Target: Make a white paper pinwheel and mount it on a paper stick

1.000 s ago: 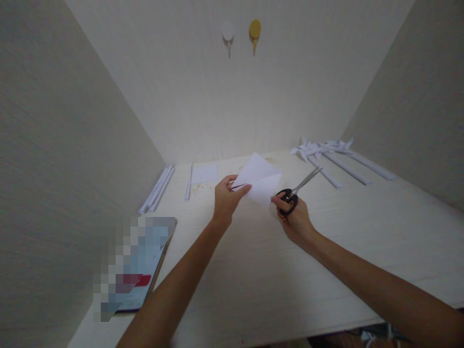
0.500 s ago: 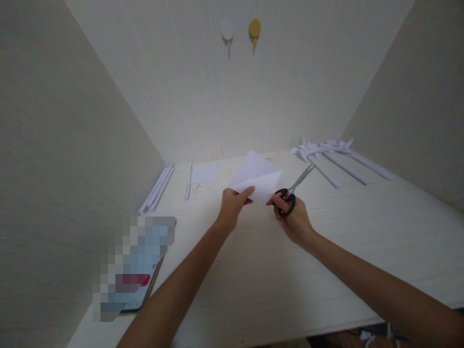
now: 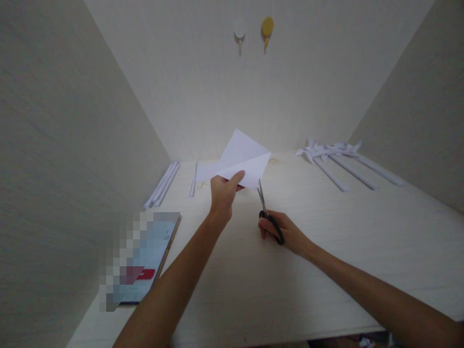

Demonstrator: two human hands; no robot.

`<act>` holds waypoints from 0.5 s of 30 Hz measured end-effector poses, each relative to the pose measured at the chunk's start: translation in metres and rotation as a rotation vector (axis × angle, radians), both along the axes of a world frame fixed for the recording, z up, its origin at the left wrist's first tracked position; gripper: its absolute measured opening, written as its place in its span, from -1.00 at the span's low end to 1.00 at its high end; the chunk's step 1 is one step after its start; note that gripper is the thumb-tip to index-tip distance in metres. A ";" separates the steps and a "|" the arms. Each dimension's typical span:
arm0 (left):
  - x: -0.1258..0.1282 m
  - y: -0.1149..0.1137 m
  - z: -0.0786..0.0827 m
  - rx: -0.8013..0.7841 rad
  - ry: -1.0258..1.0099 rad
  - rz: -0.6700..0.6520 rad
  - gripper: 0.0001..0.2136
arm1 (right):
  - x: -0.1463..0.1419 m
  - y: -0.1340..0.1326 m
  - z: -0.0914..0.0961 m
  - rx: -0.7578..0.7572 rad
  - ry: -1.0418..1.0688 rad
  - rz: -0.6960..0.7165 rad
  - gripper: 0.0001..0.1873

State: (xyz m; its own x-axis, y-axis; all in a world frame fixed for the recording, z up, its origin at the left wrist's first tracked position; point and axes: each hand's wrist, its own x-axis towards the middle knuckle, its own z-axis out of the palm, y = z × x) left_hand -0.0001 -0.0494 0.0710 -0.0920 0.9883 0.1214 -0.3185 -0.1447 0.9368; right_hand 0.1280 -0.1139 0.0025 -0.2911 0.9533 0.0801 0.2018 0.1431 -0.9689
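A creased square sheet of white paper (image 3: 243, 150) is pinched by my left hand (image 3: 224, 193), thumb on top at its lower edge. The sheet is lifted above the table with one corner pointing away from me. My right hand (image 3: 277, 229) grips black-handled scissors (image 3: 262, 198), fingers at the handle loops. The blades point up toward the paper's lower right corner and look slightly parted. Whether they touch the paper I cannot tell.
Rolled paper sticks (image 3: 162, 184) lie at the left wall, with a single stick (image 3: 193, 179) beside them. Paper pinwheels (image 3: 328, 150) on sticks rest at the back right. A phone or tablet (image 3: 155, 253), partly blurred, lies front left. Two hooks (image 3: 267, 28) hang on the wall.
The scissors have swung from pointing up-right to pointing up at the paper's corner. My left hand has raised the paper and moved it slightly left. The whole view has shifted a little.
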 end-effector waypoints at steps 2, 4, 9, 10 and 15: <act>0.001 -0.001 -0.001 -0.004 0.011 -0.001 -0.80 | 0.000 -0.001 0.002 -0.007 -0.017 -0.004 -0.53; 0.003 -0.001 -0.001 -0.010 0.016 -0.006 -0.81 | -0.001 -0.001 0.004 -0.023 -0.019 0.001 -0.52; 0.004 -0.002 -0.003 -0.029 0.020 -0.020 -0.84 | -0.002 -0.002 0.006 -0.022 -0.048 0.001 -0.50; 0.004 -0.002 -0.003 -0.031 0.022 -0.023 -0.84 | -0.002 -0.002 0.006 -0.018 -0.056 -0.001 -0.50; 0.003 -0.001 -0.003 -0.035 0.018 -0.030 -0.84 | -0.002 -0.002 0.006 -0.022 -0.048 0.007 -0.49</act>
State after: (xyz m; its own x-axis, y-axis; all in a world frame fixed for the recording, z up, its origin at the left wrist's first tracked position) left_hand 0.0025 -0.0509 0.0684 -0.0603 0.9943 0.0882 -0.3051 -0.1025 0.9468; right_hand 0.1263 -0.1154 0.0085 -0.3012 0.9525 0.0452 0.2469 0.1237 -0.9611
